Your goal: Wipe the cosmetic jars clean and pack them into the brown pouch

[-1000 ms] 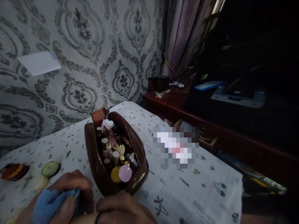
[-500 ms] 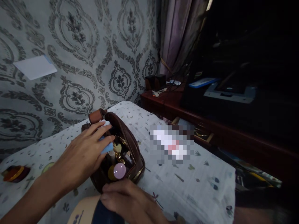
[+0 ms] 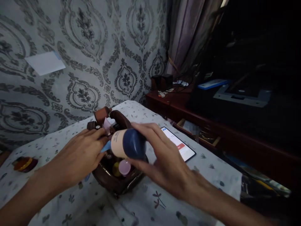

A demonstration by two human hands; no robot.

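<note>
Over the open brown bag, my right hand grips a peach bottle by its dark blue cap, tilted sideways. My left hand is at the bag's left side, its fingers closed around a light blue item that is mostly hidden. Inside the bag are a pink round-topped item, a yellow one beside it, and a pale pink tube near the back. The bottle hides part of the contents.
A lit phone lies right of the bag on the patterned cloth. An amber jar sits at the left. Behind are a dark red desk with an open drawer, and a patterned wall.
My right hand has lifted the peach bottle from the cloth in front of the bag to above its opening. My left hand stays at the bag. The view has shifted slightly.
</note>
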